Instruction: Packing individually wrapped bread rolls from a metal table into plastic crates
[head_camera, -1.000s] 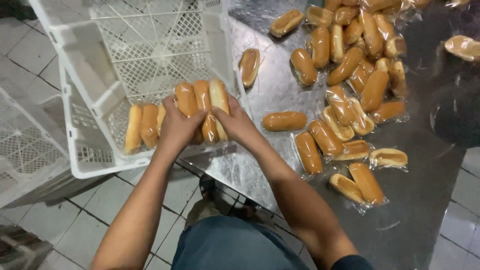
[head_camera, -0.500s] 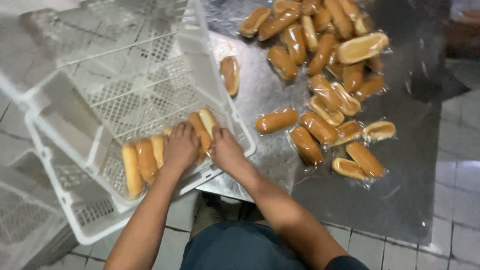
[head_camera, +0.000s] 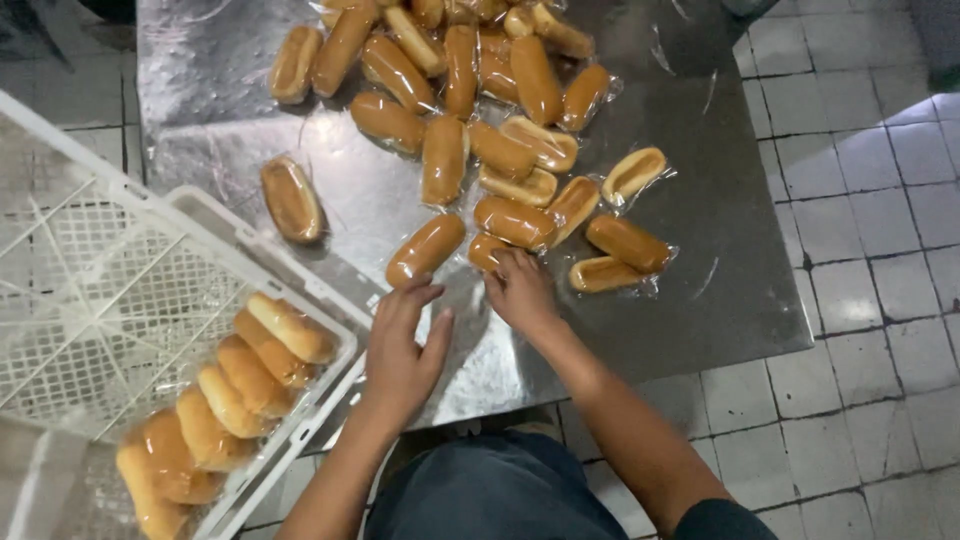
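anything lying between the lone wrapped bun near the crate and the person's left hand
Nothing: in the head view, only bare steel table lies between the lone bun and the left hand.

Bare forearms, bare hands; dark short sleeve on right arm; blue-grey trousers.

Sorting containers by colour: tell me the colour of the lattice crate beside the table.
White; the crate shows best in the head view.

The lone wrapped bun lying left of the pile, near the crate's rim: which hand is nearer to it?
Left. The left hand lies below and right of the lone bun; the right hand is farther right, at the pile's edge.
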